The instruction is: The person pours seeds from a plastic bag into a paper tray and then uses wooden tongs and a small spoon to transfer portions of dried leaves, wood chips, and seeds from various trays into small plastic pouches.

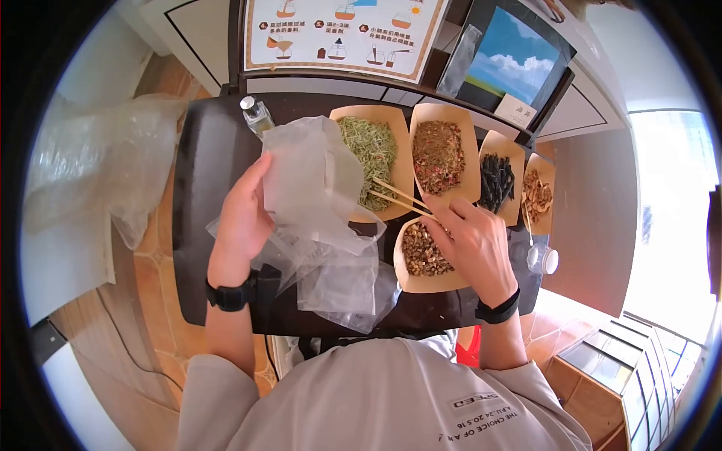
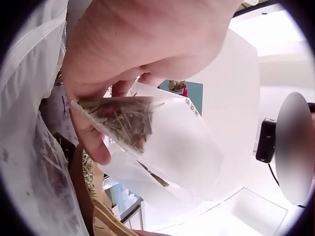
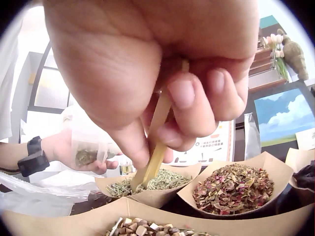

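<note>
In the head view, my left hand (image 1: 247,214) holds a translucent white bag (image 1: 297,180) upright at the left of the trays. Dried stem-like pieces (image 2: 130,120) lie in a lower corner of that bag in the left wrist view. Between its thumb and fingers, my right hand (image 1: 477,240) pinches slender bamboo tongs (image 3: 158,120). Their tips reach into a heap of green dried herb (image 1: 368,143) in a paper tray (image 1: 402,139). Below the right hand is another paper tray (image 1: 429,283) with brown and pale chopped pieces (image 1: 421,252).
More paper trays hold reddish-brown flakes (image 1: 440,154), dark strips (image 1: 496,183) and orange-brown pieces (image 1: 536,197). Clear plastic bags (image 1: 338,286) lie at the front of the dark table (image 1: 214,158). A small glass bottle (image 1: 256,114) stands behind; a clear jar (image 1: 543,259) lies right.
</note>
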The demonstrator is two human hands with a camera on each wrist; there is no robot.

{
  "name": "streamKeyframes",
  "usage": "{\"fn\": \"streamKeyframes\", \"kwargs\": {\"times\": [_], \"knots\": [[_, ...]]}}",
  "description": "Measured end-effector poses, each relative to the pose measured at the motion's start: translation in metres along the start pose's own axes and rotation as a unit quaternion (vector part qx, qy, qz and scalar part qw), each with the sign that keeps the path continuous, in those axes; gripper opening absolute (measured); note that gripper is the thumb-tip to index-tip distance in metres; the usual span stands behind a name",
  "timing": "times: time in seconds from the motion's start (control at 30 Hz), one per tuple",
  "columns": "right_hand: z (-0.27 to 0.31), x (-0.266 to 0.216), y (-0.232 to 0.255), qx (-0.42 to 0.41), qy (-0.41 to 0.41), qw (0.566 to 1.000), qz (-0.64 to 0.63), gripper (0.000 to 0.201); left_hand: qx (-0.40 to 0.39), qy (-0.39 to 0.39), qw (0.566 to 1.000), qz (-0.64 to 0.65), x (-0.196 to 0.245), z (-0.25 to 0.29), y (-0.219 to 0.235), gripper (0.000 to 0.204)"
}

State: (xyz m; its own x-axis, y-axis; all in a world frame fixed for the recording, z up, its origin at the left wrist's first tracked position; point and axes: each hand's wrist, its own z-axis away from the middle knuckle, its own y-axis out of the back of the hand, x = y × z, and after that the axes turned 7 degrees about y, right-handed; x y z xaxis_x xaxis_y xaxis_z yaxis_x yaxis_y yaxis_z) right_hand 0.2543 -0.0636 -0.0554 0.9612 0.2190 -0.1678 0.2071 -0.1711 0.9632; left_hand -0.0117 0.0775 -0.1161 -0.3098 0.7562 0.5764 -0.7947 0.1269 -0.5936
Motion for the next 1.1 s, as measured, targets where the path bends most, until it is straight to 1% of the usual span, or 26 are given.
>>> {"fn": "streamKeyframes", "kwargs": {"times": [0.07,0.1,0.17,0.2,0.27,0.3,0.37,0.4,0.47,0.5,0.57,0.6,0.67,0.8,0.87,0.97,1.1], "knots": [[0.001,0.003,-0.003,-0.022,-0.013,1.000,0.009,0.025,-0.037,0.028,0.999,-0.014,0.005,-0.009,0.007,0.048],[0.001,0.004,-0.005,-0.021,-0.014,1.000,0.011,0.025,-0.039,0.027,0.999,-0.014,0.007,-0.012,0.011,0.048],[0.002,0.005,-0.008,-0.041,-0.021,0.999,-0.011,0.020,-0.151,0.019,0.988,-0.011,0.010,-0.018,0.017,0.046],[0.002,0.006,-0.007,-0.044,-0.022,0.999,-0.009,0.020,-0.152,0.020,0.988,-0.009,0.009,-0.019,0.018,0.046],[0.004,0.008,-0.003,-0.003,-0.030,0.996,-0.084,0.017,-0.197,0.023,0.979,0.036,0.005,-0.019,0.021,0.046],[0.004,0.006,0.002,-0.006,-0.028,0.996,-0.083,0.017,-0.196,0.023,0.980,0.040,0.003,-0.019,0.023,0.046],[0.004,0.001,0.014,0.002,-0.101,0.993,-0.068,0.015,-0.181,0.024,0.982,0.049,0.001,-0.019,0.024,0.046],[0.004,0.001,0.013,0.000,-0.100,0.993,-0.067,0.015,-0.180,0.024,0.982,0.052,-0.001,-0.020,0.025,0.046],[0.006,0.001,0.012,-0.036,-0.116,0.990,-0.067,0.014,-0.150,0.025,0.988,0.032,-0.002,-0.022,0.026,0.046],[0.005,0.002,0.010,-0.037,-0.115,0.991,-0.064,0.014,-0.152,0.024,0.988,0.034,-0.002,-0.021,0.022,0.046],[0.002,0.002,0.006,-0.100,-0.140,0.974,-0.148,0.015,-0.112,0.029,0.992,0.040,-0.001,-0.017,0.015,0.047],[0.002,0.002,0.005,-0.100,-0.138,0.974,-0.147,0.015,-0.112,0.027,0.992,0.041,-0.002,-0.018,0.016,0.047],[0.002,0.000,0.003,-0.080,-0.187,0.954,-0.221,0.017,-0.138,0.039,0.988,0.047,-0.003,-0.020,0.021,0.047],[-0.001,-0.010,-0.001,-0.078,-0.180,0.954,-0.226,0.017,-0.163,0.050,0.984,0.046,-0.003,-0.020,0.022,0.048],[-0.002,-0.014,-0.002,-0.058,-0.143,0.966,-0.209,0.016,-0.177,0.060,0.981,0.057,-0.005,-0.022,0.024,0.049],[0.002,-0.012,-0.008,-0.040,-0.121,0.971,-0.202,0.015,-0.173,0.061,0.983,0.028,-0.005,-0.022,0.022,0.050],[0.001,-0.019,-0.008,-0.045,-0.111,0.975,-0.189,0.014,-0.171,0.064,0.983,0.021,-0.008,-0.021,0.021,0.049]]}}
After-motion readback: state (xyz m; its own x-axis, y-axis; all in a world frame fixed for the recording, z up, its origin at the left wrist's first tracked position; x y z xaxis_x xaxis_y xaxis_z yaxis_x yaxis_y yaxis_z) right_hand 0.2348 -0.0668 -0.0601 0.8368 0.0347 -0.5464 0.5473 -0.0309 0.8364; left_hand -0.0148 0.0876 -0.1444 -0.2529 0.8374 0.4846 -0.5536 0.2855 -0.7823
